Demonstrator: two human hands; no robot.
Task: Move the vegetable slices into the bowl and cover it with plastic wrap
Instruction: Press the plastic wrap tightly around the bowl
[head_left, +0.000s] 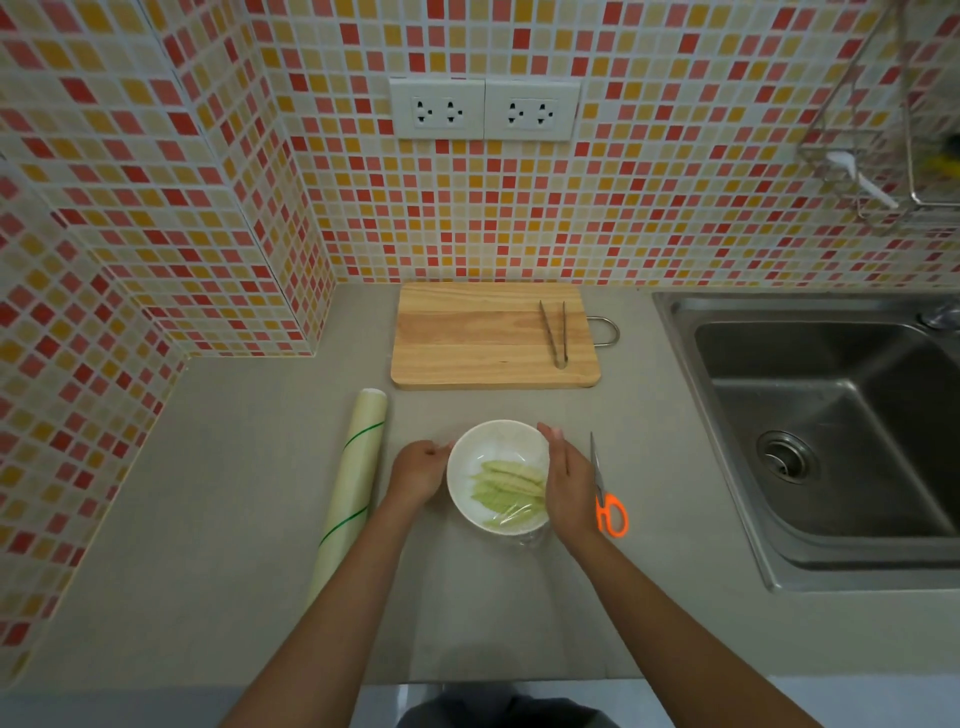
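A white bowl (488, 441) sits on the grey counter and holds several pale green vegetable slices (511, 486). Clear plastic wrap (522, 522) lies over the bowl, crinkled at its near rim. My left hand (418, 470) presses against the bowl's left side, fingers curled on the wrap at the rim. My right hand (563, 475) lies flat along the bowl's right side, fingers extended against the wrap. The roll of plastic wrap (356, 480) lies on the counter left of the bowl.
A wooden cutting board (478, 338) sits behind the bowl with metal tongs (555, 332) on it. Orange-handled scissors (608, 499) lie just right of my right hand. A steel sink (831, 431) fills the right side. Tiled walls stand behind and to the left.
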